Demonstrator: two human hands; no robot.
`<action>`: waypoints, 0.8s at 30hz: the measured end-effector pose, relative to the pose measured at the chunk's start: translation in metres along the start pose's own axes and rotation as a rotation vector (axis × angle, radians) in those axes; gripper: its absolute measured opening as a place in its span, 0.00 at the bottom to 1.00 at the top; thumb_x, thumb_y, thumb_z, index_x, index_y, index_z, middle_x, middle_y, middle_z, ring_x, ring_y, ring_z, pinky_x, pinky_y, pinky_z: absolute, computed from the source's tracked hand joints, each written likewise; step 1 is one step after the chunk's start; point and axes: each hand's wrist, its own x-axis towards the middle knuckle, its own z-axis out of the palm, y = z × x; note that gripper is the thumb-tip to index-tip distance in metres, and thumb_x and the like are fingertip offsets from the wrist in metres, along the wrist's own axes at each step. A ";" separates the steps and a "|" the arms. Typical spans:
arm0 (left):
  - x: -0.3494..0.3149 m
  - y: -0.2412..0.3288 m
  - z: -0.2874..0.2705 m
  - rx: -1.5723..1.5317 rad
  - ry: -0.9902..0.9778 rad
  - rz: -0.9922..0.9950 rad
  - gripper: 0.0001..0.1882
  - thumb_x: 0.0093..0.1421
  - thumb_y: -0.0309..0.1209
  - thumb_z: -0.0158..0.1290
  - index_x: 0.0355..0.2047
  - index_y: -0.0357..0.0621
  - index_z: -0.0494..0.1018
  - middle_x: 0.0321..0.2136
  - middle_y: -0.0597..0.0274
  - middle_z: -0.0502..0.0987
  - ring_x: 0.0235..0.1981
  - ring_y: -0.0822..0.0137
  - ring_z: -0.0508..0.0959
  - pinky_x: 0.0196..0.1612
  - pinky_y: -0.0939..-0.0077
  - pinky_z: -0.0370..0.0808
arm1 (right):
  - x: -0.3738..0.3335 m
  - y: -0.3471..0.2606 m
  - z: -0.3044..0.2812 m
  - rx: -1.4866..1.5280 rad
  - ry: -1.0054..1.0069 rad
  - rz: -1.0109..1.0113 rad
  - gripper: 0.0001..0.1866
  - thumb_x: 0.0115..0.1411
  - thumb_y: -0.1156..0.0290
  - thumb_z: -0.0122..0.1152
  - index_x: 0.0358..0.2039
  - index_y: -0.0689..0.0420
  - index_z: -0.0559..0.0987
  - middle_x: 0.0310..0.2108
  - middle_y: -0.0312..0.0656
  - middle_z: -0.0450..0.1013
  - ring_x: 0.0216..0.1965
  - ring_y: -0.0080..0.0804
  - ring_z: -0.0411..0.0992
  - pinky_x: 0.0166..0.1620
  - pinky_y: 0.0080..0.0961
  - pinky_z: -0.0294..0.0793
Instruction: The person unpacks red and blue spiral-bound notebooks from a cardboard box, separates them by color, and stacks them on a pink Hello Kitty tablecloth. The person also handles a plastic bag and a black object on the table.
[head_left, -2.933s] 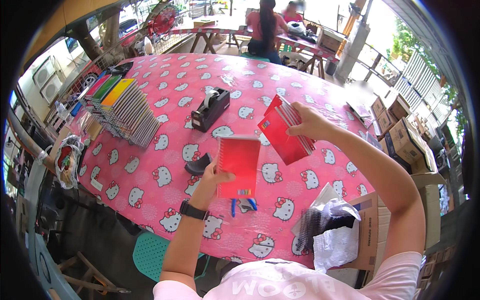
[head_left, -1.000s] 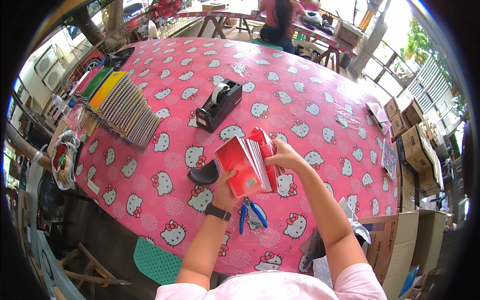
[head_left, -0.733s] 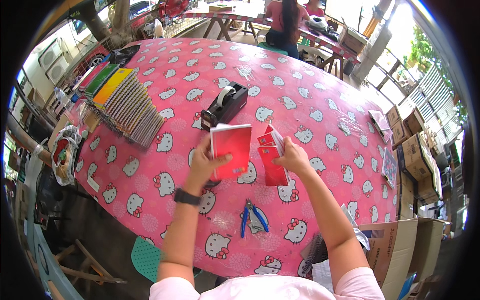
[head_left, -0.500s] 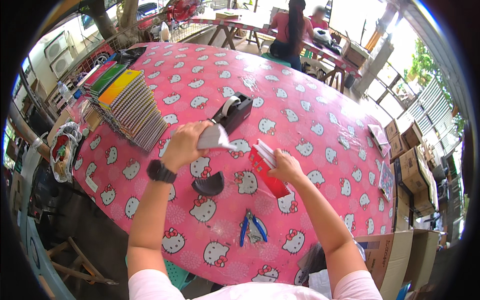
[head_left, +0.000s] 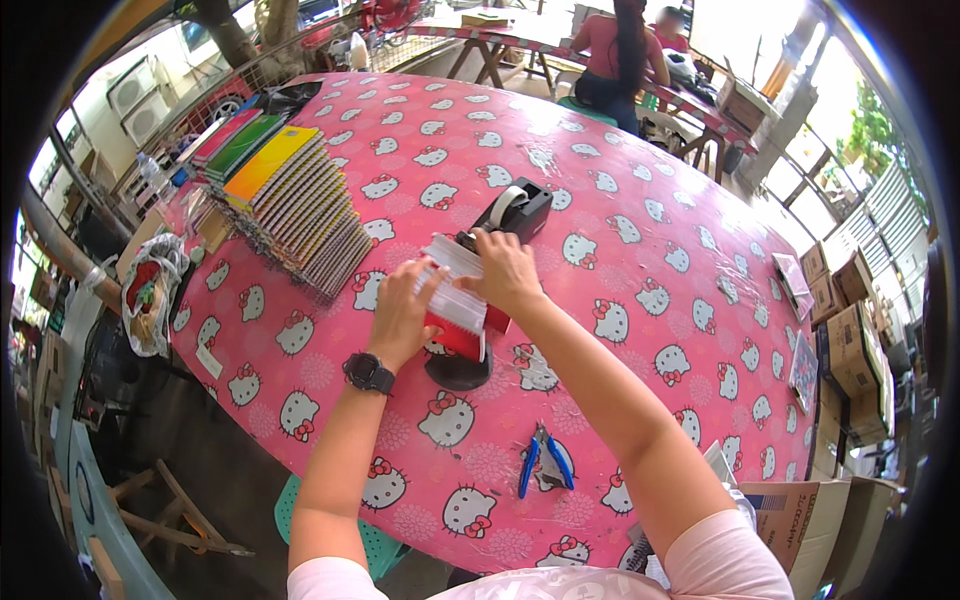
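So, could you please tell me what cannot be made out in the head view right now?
All in the head view:
Notebooks: partly covered by the left hand and right hand.
Near stool: partly hidden by the left forearm and table.
Lower-right carton: cut off by the lower edge.

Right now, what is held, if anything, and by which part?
Rectangular red paper notebooks: left grip on their left side, right grip on their upper right.

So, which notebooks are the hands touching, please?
The red notebooks, between the left hand and right hand; the stacked notebooks farther left, topped yellow, green and pink, are untouched.
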 end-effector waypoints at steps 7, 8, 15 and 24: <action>-0.026 -0.032 0.078 -1.009 0.258 -0.468 0.61 0.34 0.31 0.70 0.63 0.42 0.42 0.58 0.52 0.57 0.60 0.57 0.57 0.61 0.64 0.55 | -0.053 0.050 0.067 0.984 0.352 0.552 0.48 0.52 0.39 0.52 0.61 0.62 0.51 0.60 0.55 0.51 0.62 0.46 0.48 0.61 0.39 0.47; -0.022 -0.035 0.077 -1.178 0.180 -0.449 0.59 0.35 0.29 0.70 0.63 0.43 0.43 0.58 0.53 0.58 0.59 0.58 0.57 0.61 0.65 0.55 | -0.057 0.046 0.081 1.186 0.353 0.656 0.50 0.54 0.37 0.49 0.62 0.63 0.47 0.62 0.56 0.47 0.64 0.46 0.45 0.63 0.38 0.44; -0.020 -0.031 0.065 -1.060 0.043 -0.464 0.54 0.41 0.29 0.66 0.63 0.43 0.43 0.58 0.50 0.57 0.60 0.60 0.57 0.61 0.67 0.53 | -0.047 0.027 0.078 1.296 0.057 0.524 0.52 0.57 0.35 0.39 0.62 0.63 0.29 0.65 0.58 0.36 0.66 0.45 0.37 0.64 0.31 0.39; -0.120 0.060 0.051 -0.722 0.313 -0.648 0.41 0.53 0.41 0.57 0.60 0.36 0.50 0.59 0.42 0.53 0.61 0.48 0.53 0.62 0.59 0.50 | -0.249 0.027 0.009 0.247 -0.201 0.311 0.43 0.48 0.44 0.60 0.58 0.54 0.59 0.60 0.50 0.53 0.63 0.48 0.45 0.61 0.44 0.47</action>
